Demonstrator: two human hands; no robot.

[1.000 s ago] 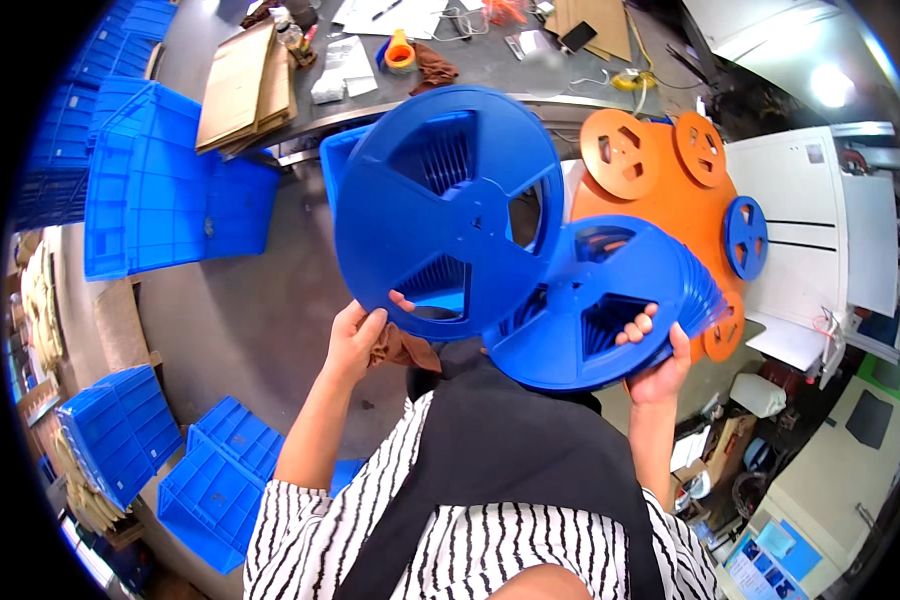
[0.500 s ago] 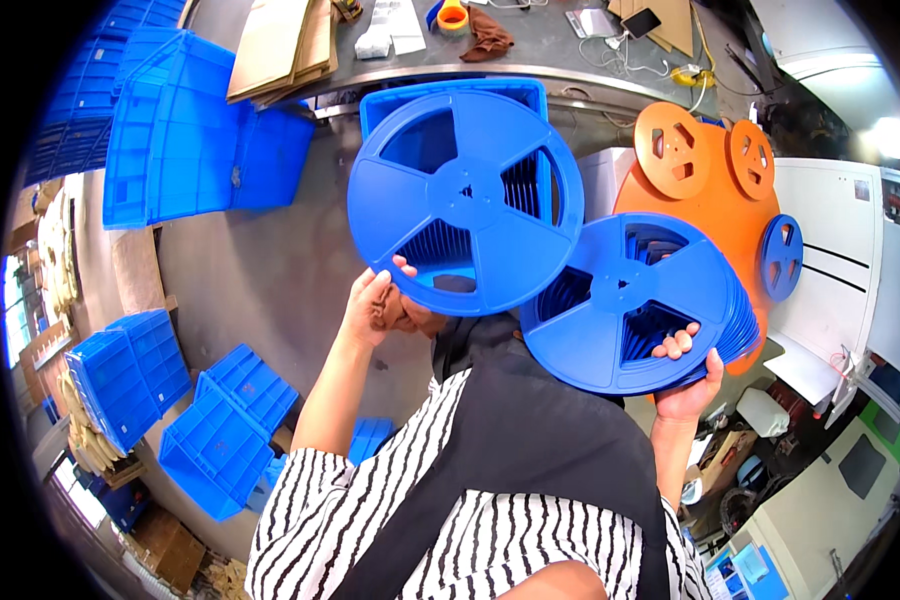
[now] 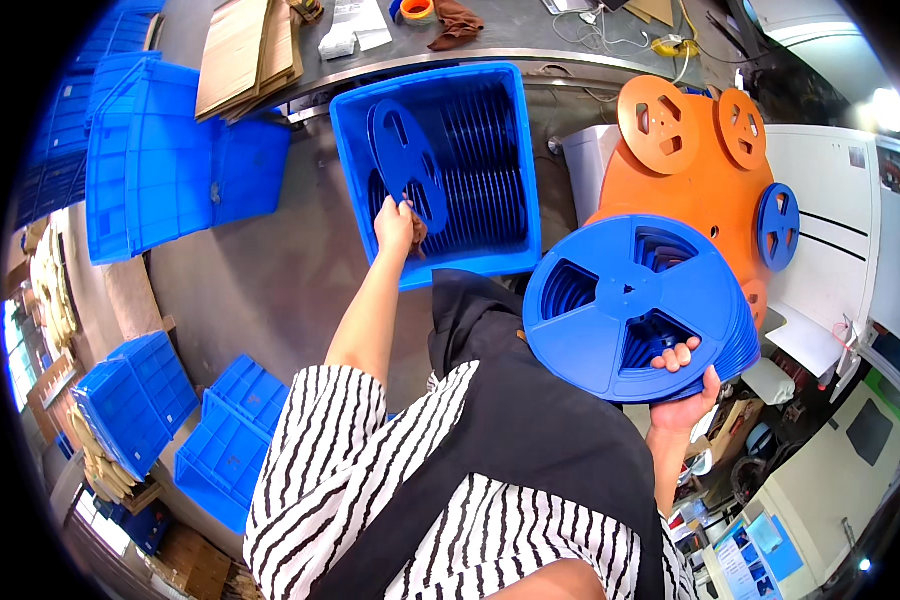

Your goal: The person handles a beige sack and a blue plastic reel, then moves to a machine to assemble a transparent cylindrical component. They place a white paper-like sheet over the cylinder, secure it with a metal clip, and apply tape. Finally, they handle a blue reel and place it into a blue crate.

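My left hand [image 3: 398, 228] grips a single blue reel [image 3: 402, 150] by its lower edge. That reel stands tilted inside a blue plastic crate [image 3: 470, 267], left of the rows of blue reels [image 3: 482, 205] standing on edge there. At my right side, my right hand [image 3: 685, 388] clasps a thick stack of blue reels [image 3: 582, 345], its fingers through a cut-out of the top one and the palm under the rim. The stack leans against the front of my black apron [image 3: 560, 430]. Part of my left hand's grip is hidden behind the fingers.
Right of the crate stands a round orange table [image 3: 660, 215] carrying orange reels [image 3: 660, 125] and a small blue reel [image 3: 778, 228]. A metal workbench [image 3: 560, 35] runs along the far side with cardboard sheets [image 3: 250, 60]. More blue crates [image 3: 150, 160] stand at the left.
My left hand has carried its reel from in front of the crate down into it, turning it on edge. The stack in my right hand has barely moved.
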